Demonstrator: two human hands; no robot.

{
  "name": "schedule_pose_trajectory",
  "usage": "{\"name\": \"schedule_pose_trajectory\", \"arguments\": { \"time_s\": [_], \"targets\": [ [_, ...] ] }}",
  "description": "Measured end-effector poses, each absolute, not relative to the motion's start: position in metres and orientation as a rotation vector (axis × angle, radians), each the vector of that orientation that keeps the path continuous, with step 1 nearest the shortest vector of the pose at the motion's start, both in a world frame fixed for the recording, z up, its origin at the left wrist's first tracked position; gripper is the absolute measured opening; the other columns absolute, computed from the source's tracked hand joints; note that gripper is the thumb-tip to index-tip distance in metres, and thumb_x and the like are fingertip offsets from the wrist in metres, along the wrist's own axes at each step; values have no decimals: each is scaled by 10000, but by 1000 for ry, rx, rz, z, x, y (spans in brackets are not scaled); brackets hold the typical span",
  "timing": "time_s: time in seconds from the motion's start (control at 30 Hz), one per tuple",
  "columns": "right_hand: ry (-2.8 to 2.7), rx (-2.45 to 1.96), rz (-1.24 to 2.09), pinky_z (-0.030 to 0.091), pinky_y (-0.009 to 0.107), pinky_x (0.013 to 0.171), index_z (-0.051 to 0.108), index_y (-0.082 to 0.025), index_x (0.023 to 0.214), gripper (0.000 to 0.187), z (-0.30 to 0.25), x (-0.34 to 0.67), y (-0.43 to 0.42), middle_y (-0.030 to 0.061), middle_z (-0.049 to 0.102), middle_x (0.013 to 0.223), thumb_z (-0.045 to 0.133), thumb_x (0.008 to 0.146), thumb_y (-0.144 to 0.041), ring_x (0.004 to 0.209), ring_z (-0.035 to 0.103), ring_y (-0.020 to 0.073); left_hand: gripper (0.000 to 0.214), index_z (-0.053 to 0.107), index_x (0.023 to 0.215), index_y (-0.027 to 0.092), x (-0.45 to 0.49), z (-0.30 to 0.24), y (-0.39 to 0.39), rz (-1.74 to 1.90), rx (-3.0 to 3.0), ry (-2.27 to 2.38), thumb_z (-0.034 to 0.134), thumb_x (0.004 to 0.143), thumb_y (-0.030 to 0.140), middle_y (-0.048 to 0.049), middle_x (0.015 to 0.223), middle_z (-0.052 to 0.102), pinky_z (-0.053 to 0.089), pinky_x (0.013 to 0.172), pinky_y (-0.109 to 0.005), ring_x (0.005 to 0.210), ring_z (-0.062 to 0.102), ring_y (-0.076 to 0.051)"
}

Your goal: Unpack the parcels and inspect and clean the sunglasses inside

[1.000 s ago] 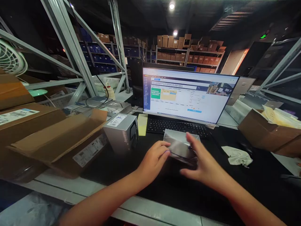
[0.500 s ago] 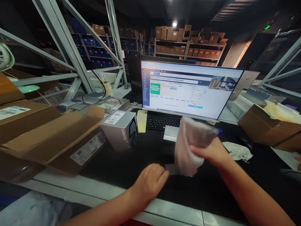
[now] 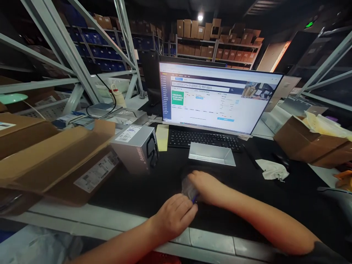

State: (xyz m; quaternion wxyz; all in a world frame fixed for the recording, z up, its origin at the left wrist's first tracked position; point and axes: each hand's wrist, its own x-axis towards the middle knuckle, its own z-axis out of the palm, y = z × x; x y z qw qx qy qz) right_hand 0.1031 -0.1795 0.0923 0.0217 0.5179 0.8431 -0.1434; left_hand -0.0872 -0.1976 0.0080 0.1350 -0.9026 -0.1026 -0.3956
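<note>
My right hand [image 3: 206,186] lies low on the black mat [image 3: 143,190], fingers closed over a crumpled clear plastic bag [image 3: 188,190] with a small blue part showing beneath it. My left hand [image 3: 172,214] sits just in front, fingers curled, its fingertips pinching the bag's near edge. What the bag holds is hidden. Behind my hands an open silver box [image 3: 211,154] rests in front of the black keyboard [image 3: 203,139]. A closed silver carton [image 3: 136,146] stands to the left.
A lit monitor [image 3: 217,97] stands behind the keyboard, a yellow note pad [image 3: 162,136] beside it. Open cardboard boxes lie at the left [image 3: 55,157] and right [image 3: 308,145]. A crumpled cloth [image 3: 271,169] lies right of the silver box. Steel racking and shelves of cartons fill the background.
My right hand lifted the pale bag out of the silver box, then brought it down to the mat beside my left hand. The left hand drew back toward me. The camera shifted slightly.
</note>
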Motion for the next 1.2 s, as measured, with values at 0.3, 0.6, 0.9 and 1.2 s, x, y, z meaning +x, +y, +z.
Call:
{"name": "schedule_pose_trajectory", "arguments": {
  "time_s": [0.3,0.6,0.9,1.2],
  "targets": [
    [2742,1641,-1049,397,433,1170,554,-320,1436,516,133,165,-241,32,522,1505,567,949,-149,1378,505,252,240,588,1025,152,-84,8,-194,-956,-2868,-722,713,873,290,-67,882,624,585,631,-352,742,618,-214],
    [2442,2318,-945,530,498,1034,700,-319,1262,321,89,244,-310,73,698,1284,566,978,-384,1187,651,305,660,541,1202,123,-80,31,-179,-907,-2907,-862,874,656,285,-291,1578,199,442,1084,-629,1458,270,-483],
    [2679,2245,-1072,303,517,1210,468,-148,1422,767,41,168,-304,197,384,1565,760,715,-200,1516,235,314,1112,300,1512,122,-30,66,-147,-527,-3136,-538,864,592,390,-272,1587,294,289,1177,-658,1475,290,-439],
    [2586,2729,-896,489,426,1056,544,-191,1351,561,31,212,-301,131,610,1321,639,806,-102,1202,604,247,833,506,1386,178,-35,58,-154,-666,-3162,-640,745,588,172,-151,1286,539,516,992,-489,1171,553,-334]
  ]
}}
